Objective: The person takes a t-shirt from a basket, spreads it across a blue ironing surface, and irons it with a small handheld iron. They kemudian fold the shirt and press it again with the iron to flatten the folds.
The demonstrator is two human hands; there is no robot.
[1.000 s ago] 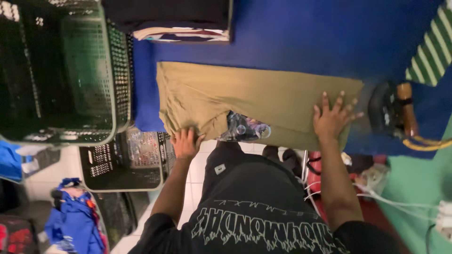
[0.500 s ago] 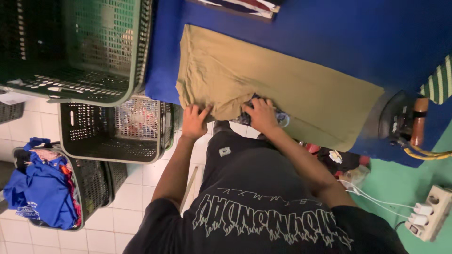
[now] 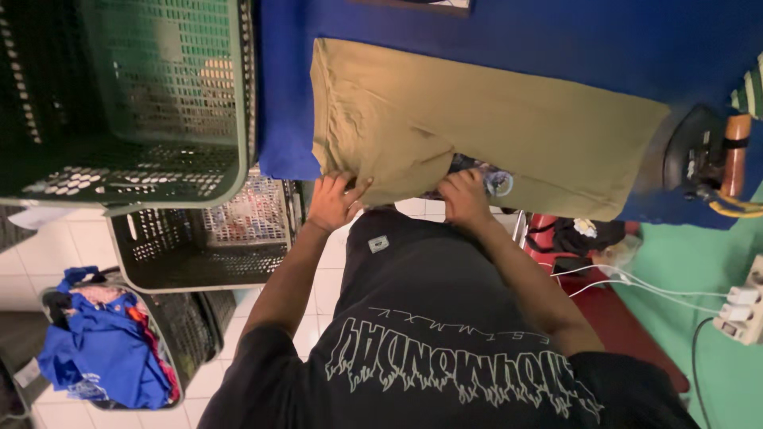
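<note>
My left hand (image 3: 334, 200) pinches the near hem of the khaki garment (image 3: 477, 135), centre frame on the blue board (image 3: 556, 48); my right hand (image 3: 462, 199) grips alongside. Best pull evenly, keeping clear of the iron (image 3: 703, 155) at right.

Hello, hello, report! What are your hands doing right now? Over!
Left hand and right hand both gripping the near edge of the khaki cloth. Cloth flat on blue board. Iron parked at right, clear of hands.

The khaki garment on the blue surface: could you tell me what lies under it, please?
The khaki garment lies on a blue cloth-covered surface. At its near edge, by the right hand, a patterned piece peeks out; the rest is covered. The left hand grips the edge.
</note>
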